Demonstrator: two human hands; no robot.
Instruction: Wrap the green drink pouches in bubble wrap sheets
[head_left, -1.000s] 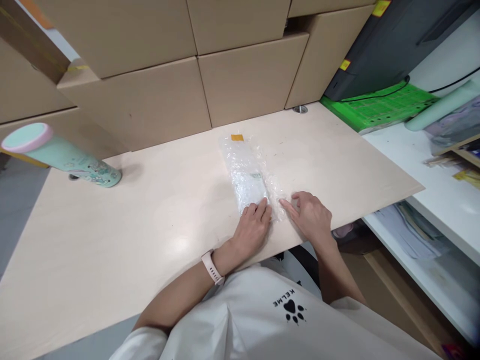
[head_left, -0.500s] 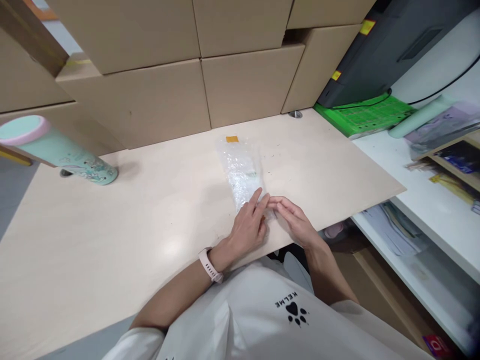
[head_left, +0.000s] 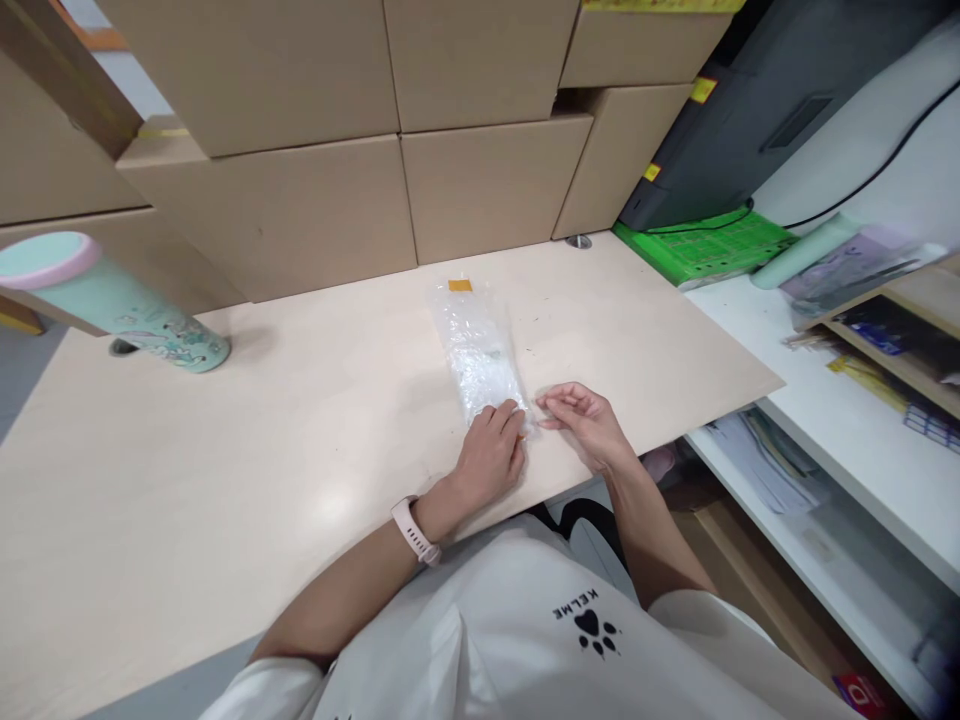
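A clear bubble-wrap package [head_left: 480, 345] lies flat on the table, with a piece of orange tape on its far end. Another bit of orange shows beside my fingers at the near end. My left hand [head_left: 491, 450], a pink watch band [head_left: 414, 530] on its wrist, presses on that near end with its fingers curled over the wrap. Just right of the package's near corner, my right hand [head_left: 589, 420] has thumb and fingers drawn together in a pinch. Whatever is between those fingertips is too small or too clear to make out.
On the left of the table [head_left: 300, 400] stands a mint green tumbler [head_left: 150, 310] with a pink rim. Stacked cardboard boxes [head_left: 487, 190] line the back. A green crate-like tray [head_left: 705, 245] and white shelving [head_left: 840, 420] are at the right.
My right hand has moved slightly right, apart from my left hand. My left fingers, stretched out before, are now curled onto the package's near end. The view has shifted a little.
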